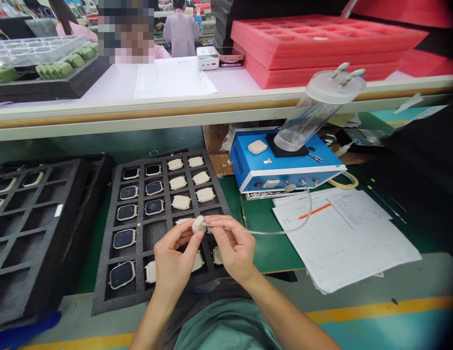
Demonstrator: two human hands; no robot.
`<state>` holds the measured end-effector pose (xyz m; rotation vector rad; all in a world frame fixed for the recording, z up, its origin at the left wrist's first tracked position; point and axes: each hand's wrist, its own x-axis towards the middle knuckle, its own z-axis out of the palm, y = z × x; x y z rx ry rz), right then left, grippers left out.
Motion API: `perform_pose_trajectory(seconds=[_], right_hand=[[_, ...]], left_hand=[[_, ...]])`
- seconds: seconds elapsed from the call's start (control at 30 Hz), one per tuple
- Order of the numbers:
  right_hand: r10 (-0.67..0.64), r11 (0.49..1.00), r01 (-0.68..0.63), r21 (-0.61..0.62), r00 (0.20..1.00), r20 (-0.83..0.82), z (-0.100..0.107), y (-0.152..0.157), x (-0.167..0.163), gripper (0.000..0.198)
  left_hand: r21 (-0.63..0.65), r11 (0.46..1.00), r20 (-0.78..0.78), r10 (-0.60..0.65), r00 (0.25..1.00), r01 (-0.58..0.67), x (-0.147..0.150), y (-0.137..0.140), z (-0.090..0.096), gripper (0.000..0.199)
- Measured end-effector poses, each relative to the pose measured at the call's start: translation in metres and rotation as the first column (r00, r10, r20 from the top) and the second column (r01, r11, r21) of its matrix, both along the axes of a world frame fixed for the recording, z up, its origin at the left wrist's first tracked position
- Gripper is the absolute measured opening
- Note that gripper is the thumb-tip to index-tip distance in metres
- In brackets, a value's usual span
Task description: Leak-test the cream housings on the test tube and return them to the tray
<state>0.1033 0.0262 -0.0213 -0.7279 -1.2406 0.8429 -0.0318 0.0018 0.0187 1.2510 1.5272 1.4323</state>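
My left hand (175, 260) pinches a cream smartwatch case (199, 224) edge-on between thumb and fingers. With its thumb and fingers closed, my right hand (236, 247) grips the end of a thin clear tube (273, 233), held against the side of that case. Whether the tube's tip enters the case is hidden by the fingers. Both hands are over a black foam tray (155, 236) with watches in its compartments, some showing dark screens, others cream backs. The tube curves to the front of a blue machine (244, 158) carrying a clear cylinder (301, 121).
Another cream watch case (257, 147) lies on the machine. Written sheets (350, 243) cover the bench at right. A second foam tray (44, 233) stands at left. Above runs a shelf (156, 112) bearing red foam trays (302, 53). People in pink sit beyond it.
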Motion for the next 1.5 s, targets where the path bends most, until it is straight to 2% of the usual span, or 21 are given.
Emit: perform_pose_trajectory(seconds=[0.37, 0.97, 1.17, 1.27, 1.33, 1.4, 1.5], right_hand=[[-0.019, 1.0, 0.02, -0.009, 0.999, 0.039, 0.002, 0.003, -0.001, 0.016], [-0.029, 1.0, 0.029, -0.005, 0.999, 0.033, 0.001, 0.006, -0.003, 0.015], [-0.024, 1.0, 0.024, -0.013, 0.999, 0.035, 0.002, 0.0, 0.0, 0.016], [-0.029, 0.998, 0.03, -0.049, 1.0, 0.008, 0.0, -0.004, 0.001, 0.014], [-0.022, 0.997, 0.021, -0.068, 1.0, -0.02, -0.002, -0.006, 0.001, 0.014], [-0.014, 0.997, 0.012, -0.075, 1.0, -0.024, -0.002, -0.008, 0.001, 0.013], [-0.013, 0.997, 0.013, -0.075, 1.0, -0.003, -0.001, -0.01, 0.0, 0.012]], left_hand=[[-0.028, 0.999, -0.019, 0.029, 0.999, -0.03, -0.001, 0.002, 0.0, 0.027], [-0.022, 1.0, -0.014, 0.01, 1.0, -0.01, -0.003, 0.004, -0.003, 0.031], [-0.036, 0.999, -0.147, -0.011, 0.989, 0.005, -0.008, 0.0, 0.004, 0.029], [-0.027, 1.0, -0.383, 0.006, 0.924, -0.017, -0.034, -0.001, 0.018, 0.029], [-0.039, 0.999, -0.574, -0.024, 0.819, 0.002, -0.058, -0.001, 0.03, 0.03], [-0.108, 0.992, -0.695, -0.119, 0.709, 0.061, -0.08, -0.002, 0.04, 0.033], [-0.255, 0.952, -0.752, -0.304, 0.585, 0.167, -0.098, -0.001, 0.048, 0.039]])
